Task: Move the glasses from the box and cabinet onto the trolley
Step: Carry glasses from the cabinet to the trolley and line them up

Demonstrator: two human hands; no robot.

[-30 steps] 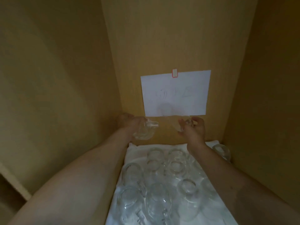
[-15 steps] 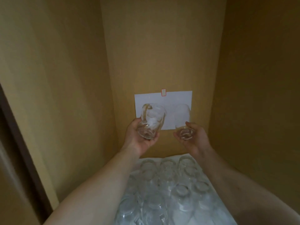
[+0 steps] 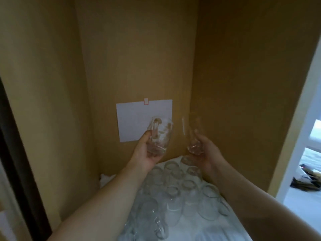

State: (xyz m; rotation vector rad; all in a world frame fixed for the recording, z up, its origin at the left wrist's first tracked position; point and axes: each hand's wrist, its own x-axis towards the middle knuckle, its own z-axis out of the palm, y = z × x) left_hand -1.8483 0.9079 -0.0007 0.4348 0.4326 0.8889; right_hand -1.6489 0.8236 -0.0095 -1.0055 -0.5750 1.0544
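At nine o'clock of the scene the tan wooden cabinet side wall (image 3: pixel 43 101) is seen, and compared with a second ago far more of it and of the dark door edge is in view, since the head has been drawn back and up. At the centre, the white sheet of paper (image 3: pixel 135 119) taped to the back panel is now partly covered by glassware.

The left hand (image 3: pixel 147 153) has been raised from shelf level; a clear handled glass mug (image 3: pixel 159 134) is gripped in it, the fingers curled under and round its base and the thumb laid beside the handle, the mug tilted toward one o'clock. Just to its three o'clock, apart from it, a clear tall tumbler glass (image 3: pixel 192 136) is held in the right hand (image 3: pixel 206 153), the fingers wrapped round its lower part; it is blurred. Half a second ago both glasses were held lower and closer together.

Below, at six o'clock, the remaining clear glasses (image 3: pixel 175 192) are left standing closely packed on a white cloth (image 3: pixel 107 177) lining the shelf.

It is judged that two glasses have been lifted clear of the cabinet row and a carry toward the trolley, not in view, is next; many glasses remain to be moved. At three o'clock a bright doorway (image 3: pixel 309 153) is seen.
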